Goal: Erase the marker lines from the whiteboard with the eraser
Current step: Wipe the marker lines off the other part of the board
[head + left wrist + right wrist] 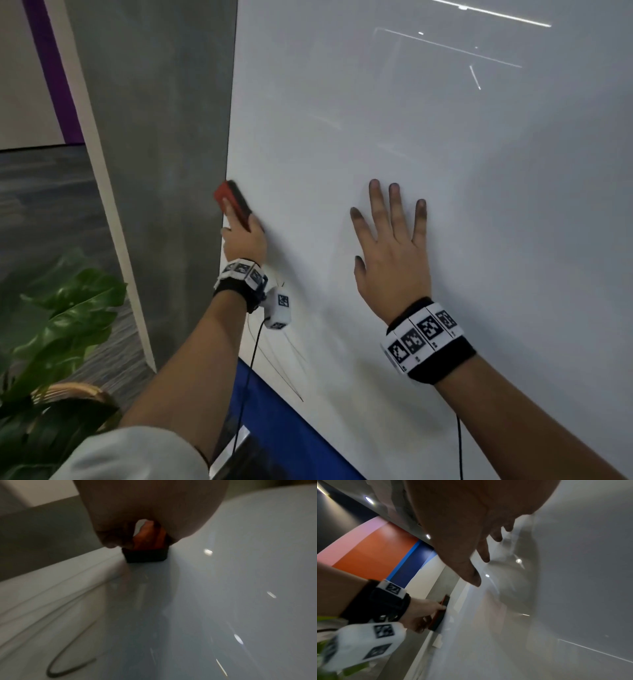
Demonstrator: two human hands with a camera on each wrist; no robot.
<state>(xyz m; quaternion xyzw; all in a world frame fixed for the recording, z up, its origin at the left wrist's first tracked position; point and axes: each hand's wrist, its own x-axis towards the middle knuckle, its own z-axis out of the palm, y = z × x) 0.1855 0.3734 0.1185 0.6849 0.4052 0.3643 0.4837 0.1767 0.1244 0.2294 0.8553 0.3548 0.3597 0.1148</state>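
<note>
A red eraser (232, 202) with a dark felt pad lies against the left edge of the whiteboard (445, 144). My left hand (244, 236) grips it from below; the left wrist view shows the eraser (145, 555) pressed onto the board under my palm. My right hand (390, 246) lies flat on the board with fingers spread, to the right of the eraser; its fingertips (374, 185) are ink-stained. Thin dark marker lines (284, 373) run near the board's lower left edge, below my left wrist. The right wrist view shows the eraser (439, 614) and my spread right hand (471, 547).
A grey concrete wall strip (164, 137) borders the board on the left. A green leafy plant (61, 329) in a woven basket (72, 394) stands at lower left. A blue panel (291, 421) lies below the board. Ceiling-light reflections streak the board's upper right.
</note>
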